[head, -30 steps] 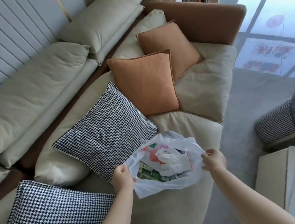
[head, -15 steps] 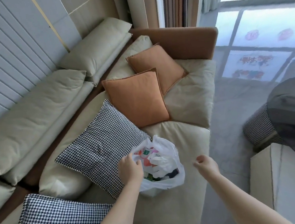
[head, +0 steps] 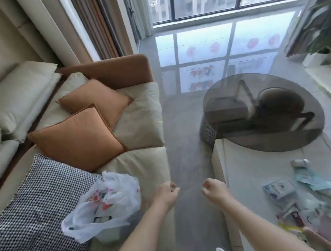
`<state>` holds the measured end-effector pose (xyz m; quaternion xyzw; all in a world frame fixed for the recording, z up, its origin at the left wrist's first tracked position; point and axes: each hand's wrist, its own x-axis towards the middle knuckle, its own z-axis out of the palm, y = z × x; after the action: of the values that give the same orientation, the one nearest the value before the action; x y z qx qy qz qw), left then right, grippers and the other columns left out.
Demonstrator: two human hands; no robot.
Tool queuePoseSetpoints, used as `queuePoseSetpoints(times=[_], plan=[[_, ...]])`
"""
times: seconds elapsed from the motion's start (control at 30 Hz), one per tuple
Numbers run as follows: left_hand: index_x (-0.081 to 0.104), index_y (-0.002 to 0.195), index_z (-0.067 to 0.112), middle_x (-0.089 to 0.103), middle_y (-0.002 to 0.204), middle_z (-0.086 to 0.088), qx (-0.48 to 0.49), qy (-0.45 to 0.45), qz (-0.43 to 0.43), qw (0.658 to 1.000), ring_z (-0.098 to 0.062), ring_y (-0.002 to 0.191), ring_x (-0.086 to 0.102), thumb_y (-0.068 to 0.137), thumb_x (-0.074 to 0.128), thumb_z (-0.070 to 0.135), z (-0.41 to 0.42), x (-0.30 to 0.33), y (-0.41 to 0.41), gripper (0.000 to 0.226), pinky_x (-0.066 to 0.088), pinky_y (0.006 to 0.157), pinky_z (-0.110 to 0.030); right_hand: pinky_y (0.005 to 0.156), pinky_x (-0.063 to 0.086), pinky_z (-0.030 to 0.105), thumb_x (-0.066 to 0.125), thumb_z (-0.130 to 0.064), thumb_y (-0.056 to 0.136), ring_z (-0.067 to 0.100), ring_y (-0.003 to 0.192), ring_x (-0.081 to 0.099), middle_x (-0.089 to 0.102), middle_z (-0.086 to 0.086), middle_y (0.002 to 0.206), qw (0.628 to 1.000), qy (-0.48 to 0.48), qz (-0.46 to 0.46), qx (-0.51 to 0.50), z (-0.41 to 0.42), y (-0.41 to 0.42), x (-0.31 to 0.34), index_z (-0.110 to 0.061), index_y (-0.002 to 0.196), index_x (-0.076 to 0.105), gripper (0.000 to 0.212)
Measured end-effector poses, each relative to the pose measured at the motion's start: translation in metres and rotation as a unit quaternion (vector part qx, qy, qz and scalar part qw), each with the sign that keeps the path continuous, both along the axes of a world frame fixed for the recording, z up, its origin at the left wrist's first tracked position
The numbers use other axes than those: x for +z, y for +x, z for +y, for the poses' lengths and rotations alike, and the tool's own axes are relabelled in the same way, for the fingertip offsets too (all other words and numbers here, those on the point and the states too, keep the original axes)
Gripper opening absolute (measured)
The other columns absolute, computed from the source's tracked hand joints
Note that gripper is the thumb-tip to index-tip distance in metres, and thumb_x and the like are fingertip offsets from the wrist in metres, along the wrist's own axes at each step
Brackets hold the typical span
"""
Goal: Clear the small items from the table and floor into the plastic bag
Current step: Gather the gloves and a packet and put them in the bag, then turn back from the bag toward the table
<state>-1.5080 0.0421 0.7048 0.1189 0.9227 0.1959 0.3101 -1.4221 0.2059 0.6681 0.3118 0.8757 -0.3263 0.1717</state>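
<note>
A white plastic bag (head: pixel 105 205) with packets inside rests on the beige sofa seat (head: pixel 144 166), leaning on a houndstooth cushion (head: pixel 38 204). My left hand (head: pixel 166 194) hovers just right of the bag, fingers curled, holding nothing. My right hand (head: pixel 215 189) is a loose fist above the gap between sofa and cream table (head: pixel 249 170). Several small items lie on that table: a packet (head: pixel 279 188), blue-green wrappers (head: pixel 311 179), a small white object (head: pixel 300 162) and blurred clutter (head: pixel 306 215).
Two orange cushions (head: pixel 78 140) lie on the sofa. A round smoked-glass table (head: pixel 262 111) overlaps the cream table's far end. Grey floor (head: pixel 186 143) runs between sofa and tables towards a large window (head: pixel 210 1). A potted plant (head: pixel 317 54) stands far right.
My left hand has let go of the bag, which now sits alone on the sofa. Both hands have moved right, and my view has swung right towards the table.
</note>
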Motion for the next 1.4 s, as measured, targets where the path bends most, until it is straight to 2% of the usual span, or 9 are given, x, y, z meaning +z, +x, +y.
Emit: queuePoseSetpoints(times=[0.1, 0.27, 0.43, 0.53, 0.8, 0.93, 1.07, 1.3, 1.4], plan=[[0.062, 0.118, 0.023, 0.064, 0.123, 0.002, -0.063, -0.017, -0.012, 0.998, -0.017, 0.115, 0.057, 0.092, 0.05, 0.039, 0.046, -0.006, 0.029, 0.033, 0.045, 0.095, -0.027, 0.091, 0.046, 0.03, 0.05, -0.028, 0.089, 0.026, 0.112, 0.057, 0.062, 0.008, 0.118, 0.999, -0.007, -0.009, -0.038, 0.039, 0.044, -0.004, -0.016, 0.109, 0.063, 0.027], [0.062, 0.115, 0.028, 0.064, 0.122, 0.007, -0.16, -0.047, -0.006, 0.986, -0.013, 0.115, 0.057, 0.091, 0.05, 0.044, 0.114, -0.022, 0.073, 0.031, 0.045, 0.095, -0.026, 0.083, 0.048, 0.03, 0.048, -0.03, 0.087, 0.025, 0.103, 0.061, 0.065, 0.006, 0.111, 0.992, -0.001, -0.022, -0.125, 0.094, 0.116, -0.014, -0.018, 0.101, 0.065, 0.025], [0.062, 0.112, 0.029, 0.064, 0.119, 0.007, -0.246, -0.061, -0.013, 0.967, -0.014, 0.111, 0.059, 0.092, 0.047, 0.049, 0.174, -0.035, 0.108, 0.032, 0.048, 0.087, -0.027, 0.084, 0.047, 0.03, 0.048, -0.029, 0.089, 0.025, 0.107, 0.06, 0.065, 0.005, 0.113, 0.975, 0.006, -0.035, -0.221, 0.147, 0.167, -0.019, -0.018, 0.105, 0.065, 0.026], [0.063, 0.111, 0.026, 0.064, 0.117, 0.007, -0.292, -0.063, -0.021, 0.954, -0.014, 0.109, 0.059, 0.093, 0.046, 0.047, 0.214, -0.04, 0.118, 0.033, 0.046, 0.082, -0.026, 0.085, 0.046, 0.031, 0.048, -0.028, 0.089, 0.025, 0.106, 0.06, 0.067, 0.007, 0.112, 0.956, -0.012, -0.03, -0.29, 0.175, 0.187, -0.029, -0.016, 0.103, 0.065, 0.025], [0.063, 0.113, 0.028, 0.066, 0.115, 0.007, -0.392, -0.081, -0.062, 0.914, -0.014, 0.107, 0.06, 0.09, 0.044, 0.048, 0.326, -0.087, 0.122, 0.035, 0.051, 0.086, -0.029, 0.081, 0.045, 0.03, 0.054, -0.027, 0.09, 0.025, 0.099, 0.059, 0.066, 0.007, 0.106, 0.88, -0.05, -0.021, -0.472, 0.232, 0.213, -0.062, -0.014, 0.101, 0.064, 0.02], [0.062, 0.114, 0.027, 0.064, 0.118, 0.006, -0.42, -0.094, -0.07, 0.9, -0.015, 0.11, 0.058, 0.091, 0.044, 0.046, 0.372, -0.126, 0.118, 0.035, 0.046, 0.085, -0.027, 0.081, 0.046, 0.03, 0.055, -0.027, 0.09, 0.023, 0.097, 0.059, 0.066, 0.004, 0.103, 0.839, -0.071, -0.02, -0.539, 0.249, 0.22, -0.091, -0.015, 0.102, 0.064, 0.02], [0.054, 0.127, 0.025, 0.059, 0.127, 0.004, -0.428, -0.102, -0.075, 0.895, -0.015, 0.115, 0.056, 0.092, 0.043, 0.044, 0.407, -0.171, 0.114, 0.041, 0.045, 0.091, -0.028, 0.079, 0.048, 0.03, 0.054, -0.03, 0.091, 0.019, 0.092, 0.059, 0.065, 0.0, 0.098, 0.809, -0.083, -0.031, -0.581, 0.26, 0.225, -0.13, -0.02, 0.101, 0.063, 0.017], [0.05, 0.127, 0.018, 0.052, 0.127, -0.008, -0.372, -0.109, -0.11, 0.915, -0.024, 0.115, 0.053, 0.092, 0.049, 0.036, 0.444, -0.257, 0.133, 0.04, 0.044, 0.093, -0.031, 0.084, 0.047, 0.029, 0.058, -0.027, 0.09, 0.018, 0.096, 0.059, 0.064, 0.001, 0.105, 0.765, -0.117, -0.012, -0.634, 0.276, 0.233, -0.208, -0.016, 0.114, 0.06, 0.027], [0.047, 0.131, 0.015, 0.046, 0.131, -0.011, -0.359, -0.106, -0.098, 0.922, -0.027, 0.123, 0.044, 0.091, 0.05, 0.027, 0.459, -0.298, 0.144, 0.042, 0.04, 0.097, -0.033, 0.082, 0.046, 0.027, 0.057, -0.03, 0.091, 0.015, 0.092, 0.058, 0.061, -0.001, 0.11, 0.766, -0.106, -0.016, -0.633, 0.291, 0.244, -0.244, -0.019, 0.122, 0.054, 0.033]])
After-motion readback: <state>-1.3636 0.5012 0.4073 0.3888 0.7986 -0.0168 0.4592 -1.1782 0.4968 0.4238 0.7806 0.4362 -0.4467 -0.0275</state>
